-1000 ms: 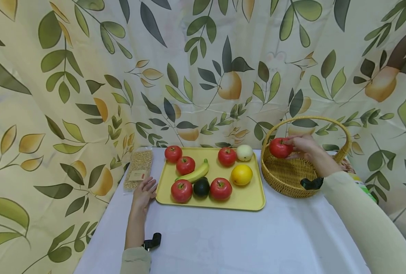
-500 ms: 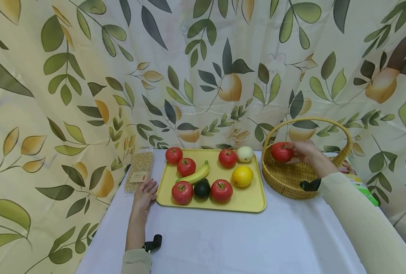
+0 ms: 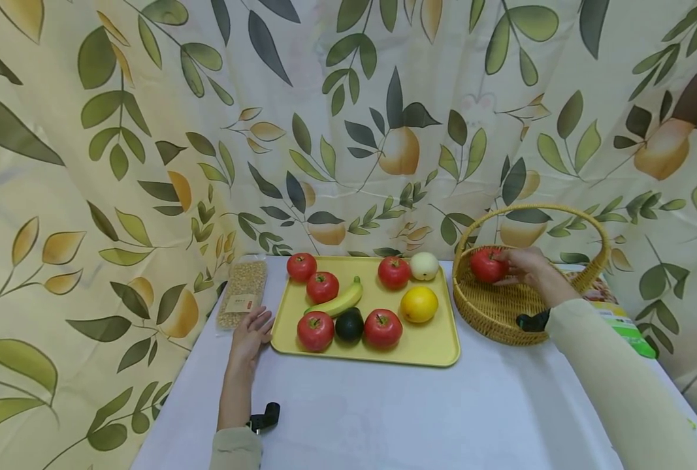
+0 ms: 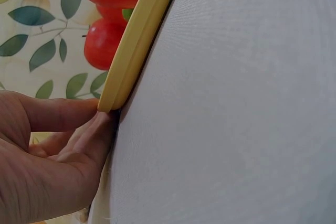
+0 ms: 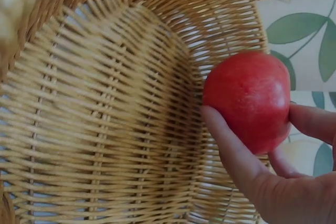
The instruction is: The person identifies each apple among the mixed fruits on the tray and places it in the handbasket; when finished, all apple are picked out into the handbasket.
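My right hand (image 3: 530, 266) holds a red apple (image 5: 249, 98) between thumb and fingers. The apple is inside the wicker basket (image 3: 495, 329), near its back left wall. In the right wrist view the basket's woven bottom shows bare beside the apple. My left hand (image 3: 251, 333) is at the left edge of the yellow tray (image 3: 348, 356). Seen from the left wrist, its thumb and a finger pinch the tray's rim (image 4: 118, 85). On the tray lie several red apples (image 3: 315, 331), a banana (image 3: 339, 300), a dark avocado (image 3: 349, 326), a yellow lemon-like fruit (image 3: 419, 304) and a pale round fruit (image 3: 424, 266).
A clear bag of yellowish grains or beans (image 3: 243, 290) lies left of the tray. Behind the basket, partly hidden by the right arm, is a colourful packet (image 3: 624, 320). The basket's tall handle (image 3: 530, 207) arches over the right hand. A leaf-patterned curtain (image 3: 348, 130) hangs behind the white table (image 3: 383, 418).
My right hand has lowered the apple from the basket's rim height down into the basket. The left hand stays at the tray's edge. The head view has shifted slightly.
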`<state>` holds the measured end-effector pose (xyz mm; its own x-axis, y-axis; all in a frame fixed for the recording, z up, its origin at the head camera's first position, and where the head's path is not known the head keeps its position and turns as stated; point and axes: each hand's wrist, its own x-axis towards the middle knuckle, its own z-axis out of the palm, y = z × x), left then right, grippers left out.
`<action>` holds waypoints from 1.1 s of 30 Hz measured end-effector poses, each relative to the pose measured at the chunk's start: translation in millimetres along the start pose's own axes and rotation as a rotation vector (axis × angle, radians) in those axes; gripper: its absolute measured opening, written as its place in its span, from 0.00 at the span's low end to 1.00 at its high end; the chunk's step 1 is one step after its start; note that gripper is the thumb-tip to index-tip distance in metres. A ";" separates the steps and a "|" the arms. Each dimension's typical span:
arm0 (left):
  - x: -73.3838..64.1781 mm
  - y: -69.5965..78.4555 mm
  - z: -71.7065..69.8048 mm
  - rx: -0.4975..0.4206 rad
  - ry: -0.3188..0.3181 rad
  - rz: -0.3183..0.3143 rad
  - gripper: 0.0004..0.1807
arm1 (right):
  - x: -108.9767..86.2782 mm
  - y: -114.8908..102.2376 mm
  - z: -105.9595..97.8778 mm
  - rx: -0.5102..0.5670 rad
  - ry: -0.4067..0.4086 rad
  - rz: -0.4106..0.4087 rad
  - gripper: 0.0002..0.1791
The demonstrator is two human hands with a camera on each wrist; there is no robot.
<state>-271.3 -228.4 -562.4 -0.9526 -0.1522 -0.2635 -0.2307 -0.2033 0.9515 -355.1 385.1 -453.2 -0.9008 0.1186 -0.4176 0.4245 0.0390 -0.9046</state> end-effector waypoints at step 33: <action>0.1 -1.7 2.7 -0.018 -0.002 0.001 0.46 | 9.9 17.1 -13.6 -0.138 -0.109 0.001 0.18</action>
<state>-271.5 -225.5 -563.6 -0.9531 -0.1505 -0.2625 -0.2264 -0.2209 0.9487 -355.5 400.4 -471.6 -0.9018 0.0109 -0.4321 0.4271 0.1756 -0.8870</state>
